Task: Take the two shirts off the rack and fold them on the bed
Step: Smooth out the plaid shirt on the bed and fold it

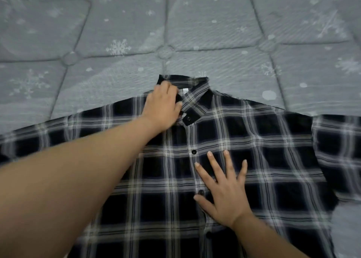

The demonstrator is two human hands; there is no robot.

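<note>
The black-and-white plaid button-up shirt (244, 150) lies front up on the grey quilted mattress (195, 23), its collar (195, 93) at 12 o'clock. The left hand (162, 107) is curled on the collar's left side, apparently pinching it. The right hand (224, 187) rests flat, fingers spread, beside the button placket (195, 160). Thin, limp cloth like this likely creases and slides; shoulder seams and hem look the best holds.

Lighting: dim, even, cool grey; shadows faint. Quality: soft motion blur throughout, wide-angle bending at edges, no glare.
</note>
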